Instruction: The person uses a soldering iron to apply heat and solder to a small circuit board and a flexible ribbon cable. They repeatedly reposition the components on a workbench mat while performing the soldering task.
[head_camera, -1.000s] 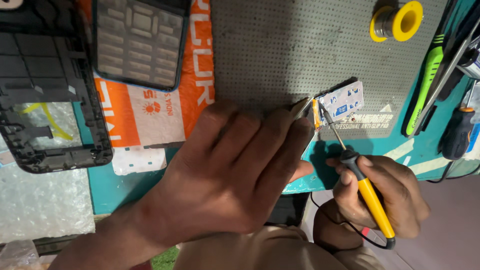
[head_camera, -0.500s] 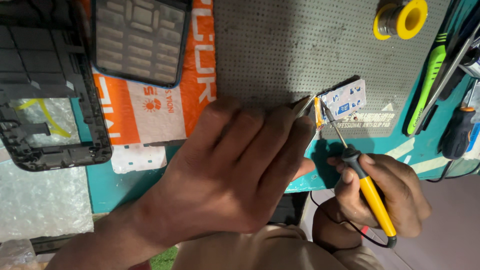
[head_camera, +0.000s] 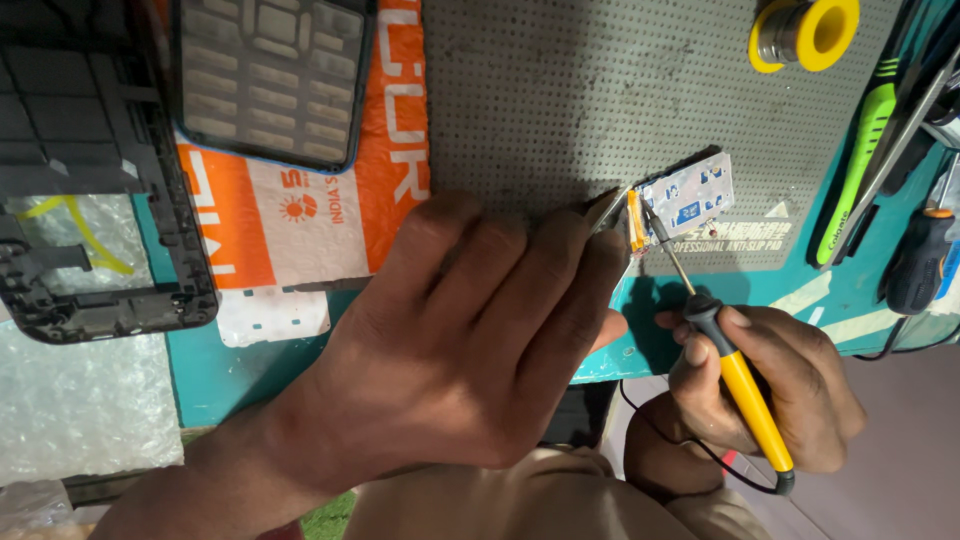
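head view — left hand (head_camera: 470, 340) pinches tweezers (head_camera: 606, 210), right hand (head_camera: 770, 390) grips soldering iron (head_camera: 720, 340) — circuit board (head_camera: 685, 198) near mat edge.

Teal counter (head_camera: 250, 375) spans scene, grey dotted anti-slip mat (head_camera: 560, 100) over far middle. Orange-and-white plastic pouch (head_camera: 300, 220) far left, clear bubble wrap (head_camera: 80, 410) near left. Greyish floor (head_camera: 900, 400) shows past near right edge. Warm, dim light.

A small electronics repair bench: a grey perforated work mat (head_camera: 560, 100) covers the middle, a yellow solder spool (head_camera: 805, 32) sits upper right, screwdrivers (head_camera: 920, 255) line the right edge, and phone frames (head_camera: 90, 180) lie upper left.
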